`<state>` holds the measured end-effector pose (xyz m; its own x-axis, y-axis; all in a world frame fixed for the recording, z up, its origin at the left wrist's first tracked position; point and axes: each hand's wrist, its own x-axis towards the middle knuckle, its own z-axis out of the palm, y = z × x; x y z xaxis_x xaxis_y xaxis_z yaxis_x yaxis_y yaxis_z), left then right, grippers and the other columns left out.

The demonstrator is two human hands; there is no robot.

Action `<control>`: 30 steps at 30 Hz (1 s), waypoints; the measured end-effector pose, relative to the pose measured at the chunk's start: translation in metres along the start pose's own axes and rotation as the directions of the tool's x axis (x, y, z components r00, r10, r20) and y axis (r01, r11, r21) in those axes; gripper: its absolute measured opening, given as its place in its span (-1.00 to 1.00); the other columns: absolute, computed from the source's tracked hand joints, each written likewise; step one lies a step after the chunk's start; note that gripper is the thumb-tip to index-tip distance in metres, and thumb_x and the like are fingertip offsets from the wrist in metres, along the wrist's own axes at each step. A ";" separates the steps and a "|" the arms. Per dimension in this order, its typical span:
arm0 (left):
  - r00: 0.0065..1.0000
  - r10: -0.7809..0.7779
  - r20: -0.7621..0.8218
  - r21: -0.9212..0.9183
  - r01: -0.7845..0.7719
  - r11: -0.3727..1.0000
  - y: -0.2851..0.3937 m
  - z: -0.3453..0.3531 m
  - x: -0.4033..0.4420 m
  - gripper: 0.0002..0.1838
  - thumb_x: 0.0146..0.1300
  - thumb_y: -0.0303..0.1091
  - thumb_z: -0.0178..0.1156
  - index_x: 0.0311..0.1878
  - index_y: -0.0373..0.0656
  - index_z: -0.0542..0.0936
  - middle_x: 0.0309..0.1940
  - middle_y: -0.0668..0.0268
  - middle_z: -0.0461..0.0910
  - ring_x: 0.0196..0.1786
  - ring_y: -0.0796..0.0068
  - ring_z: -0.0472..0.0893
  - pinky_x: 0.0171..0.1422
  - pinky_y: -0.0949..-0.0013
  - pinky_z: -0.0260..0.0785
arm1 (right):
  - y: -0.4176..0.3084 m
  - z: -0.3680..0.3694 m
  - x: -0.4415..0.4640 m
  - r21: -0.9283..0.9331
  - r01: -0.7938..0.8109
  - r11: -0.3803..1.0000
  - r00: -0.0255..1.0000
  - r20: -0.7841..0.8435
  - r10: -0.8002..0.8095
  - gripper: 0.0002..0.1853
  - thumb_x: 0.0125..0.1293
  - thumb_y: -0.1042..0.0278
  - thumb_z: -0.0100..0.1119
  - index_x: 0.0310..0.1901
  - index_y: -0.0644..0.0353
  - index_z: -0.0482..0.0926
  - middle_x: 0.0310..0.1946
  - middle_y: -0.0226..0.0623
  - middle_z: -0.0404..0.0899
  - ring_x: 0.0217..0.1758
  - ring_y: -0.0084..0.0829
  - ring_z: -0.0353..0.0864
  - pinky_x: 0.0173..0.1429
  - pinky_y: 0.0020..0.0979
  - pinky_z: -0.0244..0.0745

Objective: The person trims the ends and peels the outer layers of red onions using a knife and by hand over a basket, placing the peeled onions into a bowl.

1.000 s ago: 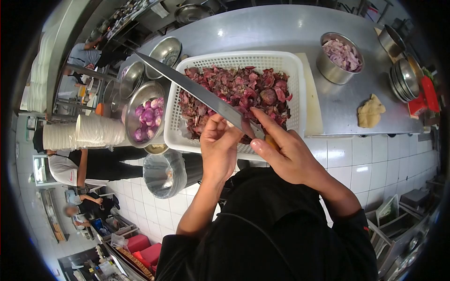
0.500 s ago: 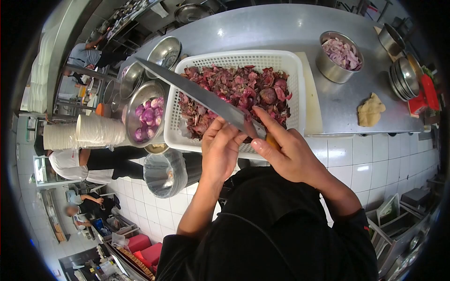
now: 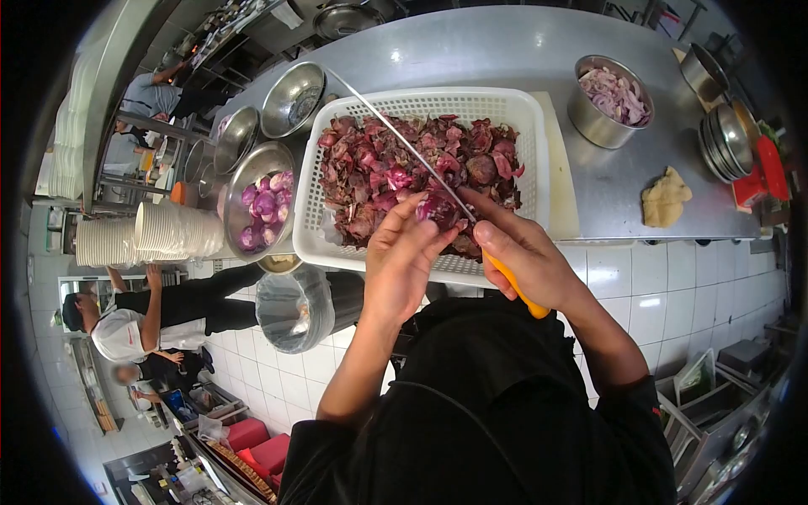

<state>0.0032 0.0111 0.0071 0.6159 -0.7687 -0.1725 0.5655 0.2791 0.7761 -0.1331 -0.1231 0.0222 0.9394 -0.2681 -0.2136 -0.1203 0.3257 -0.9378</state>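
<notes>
Over the front part of a white perforated basket (image 3: pixel 313 240), my left hand (image 3: pixel 399 268) is closed around a red onion (image 3: pixel 438 210). My right hand (image 3: pixel 530 263) grips a knife (image 3: pixel 511 278) by its yellow-orange handle. The long blade runs up and to the left across the basket, seen nearly edge-on, and its lower part is right against the onion. Loose red onion skins and some whole onions (image 3: pixel 481 171) fill the basket beneath both hands. To the left, a steel bowl (image 3: pixel 286 216) holds several peeled purple onions (image 3: pixel 266 202).
A steel pot (image 3: pixel 599 130) of sliced onion stands right of a pale cutting board (image 3: pixel 562 185). A tan cloth (image 3: pixel 667 199) lies nearby. A lined bin (image 3: pixel 290 311) stands by stacked white containers (image 3: pixel 168 231). People are at the left.
The knife has turned from showing its broad side to nearly edge-on, and its handle now shows below my right hand. The onion has come into view. A person at left has raised their arms.
</notes>
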 end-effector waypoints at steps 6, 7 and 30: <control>0.995 0.066 -0.079 0.103 -0.058 0.993 -0.003 -0.006 -0.002 -0.60 0.29 -0.68 0.18 0.20 -0.31 0.48 0.02 0.19 0.63 0.04 0.38 0.65 0.21 0.24 0.52 | 0.001 0.008 -0.003 -0.397 0.176 0.901 0.973 -0.067 -0.220 -0.33 0.46 0.15 0.14 0.44 0.40 0.21 -0.50 -0.15 0.52 -0.40 -0.37 0.61 -0.23 -0.37 0.47; 0.992 0.075 -0.097 0.100 -0.065 0.993 -0.003 -0.007 -0.003 -0.62 0.30 -0.67 0.18 0.18 -0.31 0.48 0.00 0.20 0.63 0.02 0.40 0.65 0.20 0.25 0.52 | 0.001 0.010 -0.004 -0.465 0.217 0.858 0.958 -0.065 -0.278 -0.32 0.44 0.15 0.16 0.43 0.42 0.23 -0.49 -0.09 0.54 -0.36 -0.31 0.64 -0.18 -0.34 0.49; 0.972 0.214 -0.102 0.152 -0.197 0.969 -0.010 -0.005 -0.009 -0.74 0.31 -0.52 0.28 0.05 -0.28 0.57 -0.07 0.32 0.64 -0.04 0.57 0.61 0.13 0.44 0.43 | 0.005 0.025 -0.008 -0.665 0.320 0.675 0.906 0.007 -0.423 -0.31 0.40 0.19 0.20 0.42 0.39 0.23 -0.58 -0.01 0.57 -0.51 0.00 0.65 -0.38 -0.17 0.50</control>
<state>-0.0058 0.0178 -0.0021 0.7752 -0.6286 -0.0636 0.3429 0.3341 0.8779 -0.1335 -0.0963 0.0259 0.9042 -0.3747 0.2049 0.0059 -0.4686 -0.8834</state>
